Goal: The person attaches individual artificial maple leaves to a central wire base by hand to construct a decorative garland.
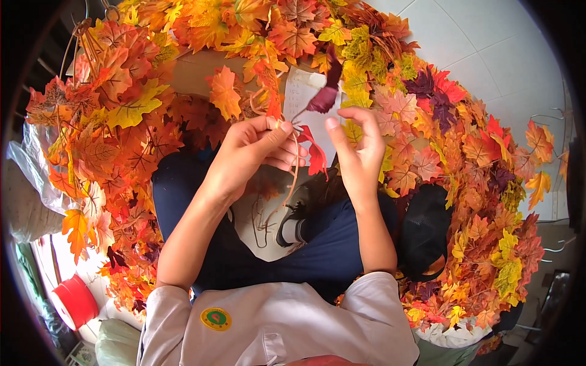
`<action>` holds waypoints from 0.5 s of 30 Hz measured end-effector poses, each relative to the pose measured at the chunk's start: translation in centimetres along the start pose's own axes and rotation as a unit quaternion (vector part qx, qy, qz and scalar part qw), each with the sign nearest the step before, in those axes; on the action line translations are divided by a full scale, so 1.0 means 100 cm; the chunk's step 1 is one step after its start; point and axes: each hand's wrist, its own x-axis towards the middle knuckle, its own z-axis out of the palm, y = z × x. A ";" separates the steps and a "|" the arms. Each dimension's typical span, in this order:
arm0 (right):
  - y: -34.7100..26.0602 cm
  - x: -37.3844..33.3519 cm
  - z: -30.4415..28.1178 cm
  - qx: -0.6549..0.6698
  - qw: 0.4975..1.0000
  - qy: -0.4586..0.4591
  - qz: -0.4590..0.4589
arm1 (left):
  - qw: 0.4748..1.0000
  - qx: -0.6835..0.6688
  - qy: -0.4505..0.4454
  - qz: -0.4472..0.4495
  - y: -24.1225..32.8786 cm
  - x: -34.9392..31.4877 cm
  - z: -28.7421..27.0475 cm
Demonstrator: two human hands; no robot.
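Observation:
My left hand (245, 150) pinches a thin brown stem (294, 177) of an artificial leaf garland between thumb and fingers. The stem's loose end hangs down below that hand. From the pinch a dark purple leaf (324, 99) sticks up to the right, and a bright red leaf (315, 154) droops beside the fingertips. Just right of these leaves is my right hand (361, 149), thumb and forefinger apart, with nothing seen between them. An orange leaf (225, 91) stands beyond my left hand, among other strands.
Heaped orange, red and yellow artificial leaves (403, 165) curve around me on both sides and ahead. A written paper sheet (298, 85) lies beyond my hands. Metal hooks (262, 229) lie on the floor between my legs. A red spool (75, 302) and plastic bags (39, 171) are at left.

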 end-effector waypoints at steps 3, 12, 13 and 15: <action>-0.016 -0.010 0.002 0.093 0.995 0.034 0.016 | 0.998 -0.020 0.049 0.024 0.003 0.001 0.000; -0.018 -0.040 0.045 0.085 0.991 -0.090 -0.056 | 0.980 -0.142 0.060 0.124 0.005 -0.002 -0.014; -0.018 -0.041 0.044 0.088 0.991 -0.085 -0.054 | 0.982 -0.136 0.058 0.121 0.006 -0.001 -0.014; -0.020 -0.044 0.038 0.204 0.968 -0.136 0.058 | 0.981 -0.133 0.067 0.128 0.005 -0.001 -0.012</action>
